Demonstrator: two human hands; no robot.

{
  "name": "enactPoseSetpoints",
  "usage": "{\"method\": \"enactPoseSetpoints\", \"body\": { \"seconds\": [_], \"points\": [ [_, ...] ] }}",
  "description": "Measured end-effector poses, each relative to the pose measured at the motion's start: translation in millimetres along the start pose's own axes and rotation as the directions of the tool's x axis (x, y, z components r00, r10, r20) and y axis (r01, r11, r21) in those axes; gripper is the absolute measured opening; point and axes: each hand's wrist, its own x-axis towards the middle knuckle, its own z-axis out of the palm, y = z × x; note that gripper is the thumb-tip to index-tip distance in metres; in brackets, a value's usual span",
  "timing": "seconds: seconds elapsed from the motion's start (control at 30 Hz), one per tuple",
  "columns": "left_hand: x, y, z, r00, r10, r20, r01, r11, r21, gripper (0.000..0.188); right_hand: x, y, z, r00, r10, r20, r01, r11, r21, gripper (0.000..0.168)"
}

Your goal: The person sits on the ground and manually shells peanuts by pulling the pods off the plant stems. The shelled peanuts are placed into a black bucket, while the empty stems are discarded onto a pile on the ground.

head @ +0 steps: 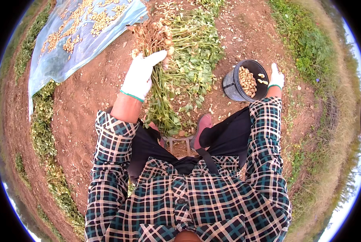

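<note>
My left hand (142,72), in a white glove with a green cuff, grips a bundle of uprooted peanut plants (157,81). Their roots and pods (151,36) point away from me, and the leafy tops hang towards my feet. To the right stands a dark bucket (232,84), tilted in view and partly filled with peanuts in the shell (247,80). My right hand (276,78), gloved alike, is just beyond the bucket's right rim with its fingers apart. A few pods (261,79) show against the bucket's inner wall near this hand; whether they are falling or resting I cannot tell.
A heap of pulled peanut plants (195,54) lies ahead on reddish soil. At the upper left, a bluish sheet (77,56) bears many loose peanuts. Between my shoes (203,125) is a metal frame (179,143). Green weeds (313,45) border the right side.
</note>
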Motion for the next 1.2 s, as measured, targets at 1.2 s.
{"method": "enactPoseSetpoints", "body": {
  "seconds": [1.2],
  "points": [
    [0.5,38.5,-18.4,0.964,0.257,-0.061,-0.187,0.828,0.529,0.046,-352.8,-165.8,22.8,0.232,-0.702,0.673,0.556,0.663,0.501,0.057]
  ]
}}
